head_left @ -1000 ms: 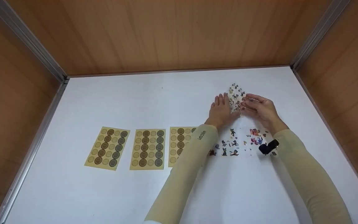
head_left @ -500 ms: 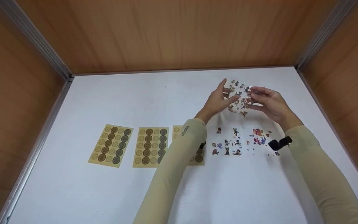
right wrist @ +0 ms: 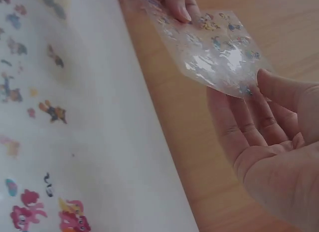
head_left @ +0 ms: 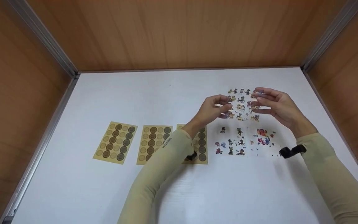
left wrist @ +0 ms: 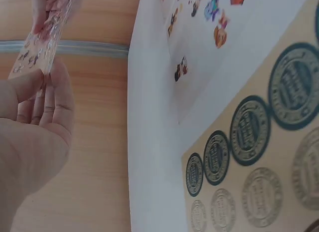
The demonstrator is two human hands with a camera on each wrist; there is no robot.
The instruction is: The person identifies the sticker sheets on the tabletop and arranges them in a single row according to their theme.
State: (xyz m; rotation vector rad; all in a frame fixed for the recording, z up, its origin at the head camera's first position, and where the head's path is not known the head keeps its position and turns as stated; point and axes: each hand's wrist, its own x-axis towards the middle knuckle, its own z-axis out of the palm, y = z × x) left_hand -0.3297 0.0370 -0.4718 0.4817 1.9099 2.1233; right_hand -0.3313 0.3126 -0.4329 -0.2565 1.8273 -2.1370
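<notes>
Both hands hold a clear sticker sheet (head_left: 240, 107) printed with small cartoon figures, raised over the right part of the white table. My left hand (head_left: 211, 109) pinches its left edge between thumb and fingers. At the opposite edge my right hand (head_left: 278, 107) grips it the same way, fingers behind and thumb in front. In the right wrist view the sheet (right wrist: 214, 52) bends slightly and reflects light. Just below on the table lie more clear sheets, one with dark cartoon figures (head_left: 230, 142) and one with pink and blue ponies (head_left: 263, 137).
Left of the clear sheets, three tan sheets of round stickers lie in a row: a tilted one (head_left: 115, 143), a middle one (head_left: 154, 143) and a right one (head_left: 202, 140) partly under the left forearm. Wooden panels (head_left: 179, 34) wall in the white table (head_left: 129, 93).
The sheet has come up off the table and turned to face the head camera. The left hand went from lying flat beside it to pinching its left edge, and both hands drew nearer.
</notes>
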